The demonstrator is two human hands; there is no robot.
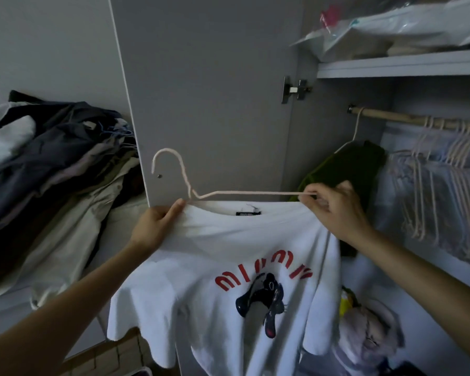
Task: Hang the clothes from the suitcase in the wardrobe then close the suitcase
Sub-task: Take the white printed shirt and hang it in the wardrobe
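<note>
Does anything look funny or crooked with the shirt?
Yes. The pink hanger isn't inside the white T-shirt properly: its bar sits above the collar. The left hand grips one shoulder; the right hand pinches the hanger's end.

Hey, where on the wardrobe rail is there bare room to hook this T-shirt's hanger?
The rail is bare between the green garment's hanger near its left end and the bunch of empty hangers further right. That right stretch is crowded. The left hand and right hand hold the white T-shirt and pink hanger.
</note>
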